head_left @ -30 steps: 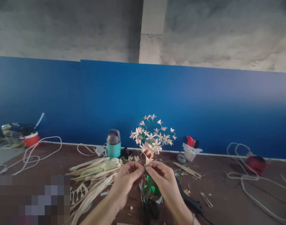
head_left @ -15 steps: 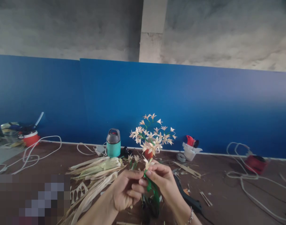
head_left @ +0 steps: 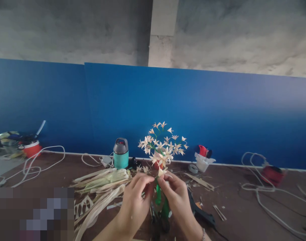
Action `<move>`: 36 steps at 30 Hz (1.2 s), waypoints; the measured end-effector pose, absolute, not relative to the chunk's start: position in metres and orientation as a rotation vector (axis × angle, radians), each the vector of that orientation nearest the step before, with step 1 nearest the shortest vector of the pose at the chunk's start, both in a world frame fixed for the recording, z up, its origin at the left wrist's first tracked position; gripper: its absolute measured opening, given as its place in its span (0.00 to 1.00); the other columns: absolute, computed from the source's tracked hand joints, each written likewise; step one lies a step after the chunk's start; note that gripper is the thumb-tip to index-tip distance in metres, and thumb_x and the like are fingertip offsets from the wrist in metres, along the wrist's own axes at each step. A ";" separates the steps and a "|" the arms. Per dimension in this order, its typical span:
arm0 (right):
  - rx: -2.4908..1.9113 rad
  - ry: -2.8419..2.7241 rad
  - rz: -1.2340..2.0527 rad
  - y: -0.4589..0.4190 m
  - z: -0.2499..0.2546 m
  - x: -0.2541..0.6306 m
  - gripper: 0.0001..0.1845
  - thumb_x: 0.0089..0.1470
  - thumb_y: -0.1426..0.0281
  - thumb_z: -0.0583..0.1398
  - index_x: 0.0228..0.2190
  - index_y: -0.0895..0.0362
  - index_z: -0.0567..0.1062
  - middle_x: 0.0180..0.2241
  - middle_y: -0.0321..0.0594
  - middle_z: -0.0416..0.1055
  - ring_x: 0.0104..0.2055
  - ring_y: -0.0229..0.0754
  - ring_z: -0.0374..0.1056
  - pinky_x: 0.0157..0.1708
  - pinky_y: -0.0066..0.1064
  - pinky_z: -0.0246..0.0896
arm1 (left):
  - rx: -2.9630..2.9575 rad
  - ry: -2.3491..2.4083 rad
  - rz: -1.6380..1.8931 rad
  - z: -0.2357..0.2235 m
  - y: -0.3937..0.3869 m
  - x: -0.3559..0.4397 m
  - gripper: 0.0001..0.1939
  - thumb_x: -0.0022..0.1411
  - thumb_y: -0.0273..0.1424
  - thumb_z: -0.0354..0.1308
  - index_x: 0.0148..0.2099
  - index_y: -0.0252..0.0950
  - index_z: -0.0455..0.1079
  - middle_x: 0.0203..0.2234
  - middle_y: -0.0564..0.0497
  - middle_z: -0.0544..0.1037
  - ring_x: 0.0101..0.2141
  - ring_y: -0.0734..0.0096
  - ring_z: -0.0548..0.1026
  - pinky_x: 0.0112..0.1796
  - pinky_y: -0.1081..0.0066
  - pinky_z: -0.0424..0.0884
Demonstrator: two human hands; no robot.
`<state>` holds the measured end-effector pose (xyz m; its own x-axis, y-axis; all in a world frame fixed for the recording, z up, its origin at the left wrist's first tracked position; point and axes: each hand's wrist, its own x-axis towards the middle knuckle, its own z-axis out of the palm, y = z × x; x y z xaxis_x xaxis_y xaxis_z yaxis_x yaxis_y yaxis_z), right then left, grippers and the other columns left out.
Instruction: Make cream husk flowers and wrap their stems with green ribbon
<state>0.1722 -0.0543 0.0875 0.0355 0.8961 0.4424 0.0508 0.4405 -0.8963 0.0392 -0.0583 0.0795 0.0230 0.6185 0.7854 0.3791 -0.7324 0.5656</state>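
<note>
A small cream-coloured craft flower [head_left: 161, 172] is held at its base by the thumb and fingers of my right hand [head_left: 176, 194]. My left hand [head_left: 138, 195] is closed in a pinch right beside the flower's base; what lies between its fingertips is too small to make out. Between the two hands hangs a green strip [head_left: 158, 194], like tape. Just behind them stands a bunch of similar flowers [head_left: 165, 147] on green stems, in an orange-red pot mostly hidden by blooms. A few loose flowers [head_left: 143, 169] lie beyond my left hand.
Dried husk strips [head_left: 102, 182] spread on the brown table at left. A black glue gun [head_left: 203, 216] with its cord lies right of my right hand. Farther back are a teal flask [head_left: 121, 159], a white container [head_left: 202, 162], a tape roll [head_left: 193, 168] and white cables [head_left: 259, 190].
My left hand has turned and risen, its fingertips now higher beside the flower's base. The flower has tipped to the right and sits slightly lower. The green strip hangs more openly between the hands.
</note>
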 end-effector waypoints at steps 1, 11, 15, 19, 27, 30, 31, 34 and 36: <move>-0.917 -1.397 0.798 -0.055 0.088 0.171 0.11 0.49 0.64 0.59 0.22 0.59 0.69 0.21 0.34 0.62 0.24 0.35 0.56 0.24 0.24 0.54 | 2.190 1.051 1.814 0.076 -0.058 0.038 0.09 0.56 0.21 0.52 0.37 0.38 0.70 0.29 0.49 0.74 0.31 0.70 0.73 0.33 0.73 0.69; -0.924 -1.474 0.721 -0.060 0.092 0.171 0.10 0.49 0.65 0.58 0.23 0.58 0.70 0.23 0.35 0.65 0.27 0.37 0.58 0.27 0.25 0.54 | 1.914 1.047 1.744 0.081 -0.057 0.039 0.05 0.55 0.24 0.54 0.31 0.36 0.70 0.26 0.50 0.75 0.27 0.71 0.73 0.28 0.75 0.69; -0.852 -1.393 0.878 -0.060 0.097 0.172 0.10 0.47 0.66 0.61 0.20 0.58 0.69 0.22 0.34 0.64 0.25 0.36 0.59 0.27 0.25 0.56 | 1.446 0.908 1.401 0.094 -0.060 0.040 0.05 0.53 0.29 0.58 0.26 0.34 0.70 0.17 0.54 0.71 0.18 0.76 0.69 0.21 0.77 0.66; -0.731 -1.287 1.116 -0.057 0.098 0.175 0.09 0.42 0.66 0.65 0.19 0.57 0.73 0.22 0.35 0.68 0.25 0.36 0.62 0.26 0.26 0.58 | 1.057 0.709 1.148 0.097 -0.058 0.037 0.08 0.47 0.32 0.64 0.25 0.33 0.69 0.13 0.56 0.68 0.15 0.79 0.65 0.14 0.80 0.61; -0.619 -1.295 1.364 -0.054 0.094 0.182 0.08 0.42 0.67 0.65 0.20 0.58 0.74 0.19 0.35 0.69 0.21 0.34 0.63 0.23 0.25 0.58 | 0.795 0.537 0.925 0.098 -0.056 0.033 0.12 0.38 0.29 0.69 0.22 0.30 0.69 0.14 0.53 0.71 0.12 0.86 0.63 0.10 0.86 0.50; -0.621 -1.246 1.418 -0.054 0.093 0.179 0.10 0.41 0.65 0.66 0.21 0.59 0.74 0.19 0.35 0.69 0.21 0.34 0.62 0.22 0.25 0.58 | 0.770 0.539 0.878 0.099 -0.054 0.033 0.12 0.38 0.28 0.69 0.22 0.30 0.68 0.14 0.53 0.70 0.12 0.88 0.61 0.11 0.86 0.49; -0.629 -1.230 1.422 -0.054 0.093 0.178 0.10 0.41 0.65 0.66 0.21 0.59 0.73 0.19 0.35 0.68 0.21 0.34 0.62 0.21 0.25 0.58 | 0.780 0.545 0.874 0.100 -0.054 0.032 0.11 0.38 0.27 0.68 0.22 0.30 0.68 0.14 0.53 0.70 0.12 0.87 0.62 0.11 0.86 0.50; -0.699 -1.208 1.371 -0.054 0.094 0.175 0.12 0.40 0.63 0.66 0.21 0.59 0.73 0.20 0.35 0.68 0.21 0.34 0.62 0.22 0.25 0.58 | 0.855 0.562 0.910 0.102 -0.054 0.031 0.11 0.40 0.29 0.67 0.26 0.31 0.68 0.16 0.54 0.70 0.16 0.82 0.66 0.16 0.82 0.60; -0.764 -1.247 1.304 -0.053 0.095 0.175 0.12 0.38 0.63 0.66 0.21 0.59 0.74 0.21 0.36 0.68 0.22 0.35 0.61 0.22 0.25 0.58 | 0.929 0.596 0.972 0.104 -0.055 0.031 0.11 0.43 0.32 0.66 0.26 0.32 0.68 0.17 0.55 0.70 0.19 0.79 0.69 0.20 0.79 0.65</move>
<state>0.1751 -0.0532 0.0947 -0.1692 0.9580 0.2316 -0.2739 0.1800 -0.9448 0.0308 -0.0545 0.1042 0.4590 0.8880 -0.0279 -0.4271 0.2481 0.8695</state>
